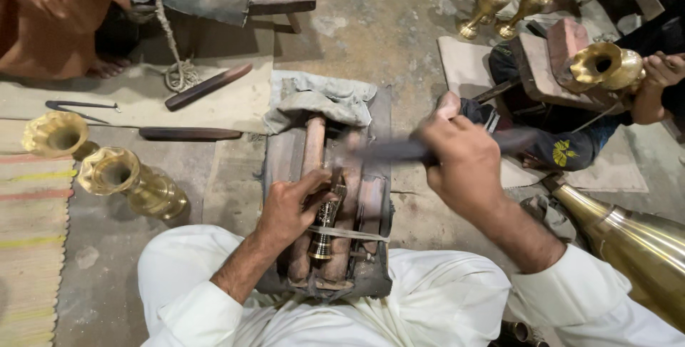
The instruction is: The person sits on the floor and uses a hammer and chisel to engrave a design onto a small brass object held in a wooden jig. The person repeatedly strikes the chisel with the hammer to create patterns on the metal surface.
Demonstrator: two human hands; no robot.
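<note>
- The left hand [289,208] presses on a small dark brass piece [325,226] with engraved pattern; its grip is closed around the upper part of the piece, thumb and fingers pinching it.
- The brass piece lies on a wooden work block [371,197], between two round wooden bars [312,149], and a thin strap [353,233] crosses over it.
- The work block stands on the floor [371,26], just in front of the person's knees in white cloth.
- The right hand [464,165] is above the block, to the right; its grip is pressed together around a long dark tool [389,150], which is blurred, so I cannot tell its exact kind.
- A grey cloth [321,101] is folded on the far end of the block.
- To the left, two brass vases [114,176] stand on the floor near a striped mat [28,247].
- Two dark wooden sticks [191,133] lie near a rope [178,69].
- At the right edge, a big brass vessel [635,240] lies close to the right sleeve.
- Another person's hand [660,76] holds a brass horn-shaped piece [606,65] at the upper right.
</note>
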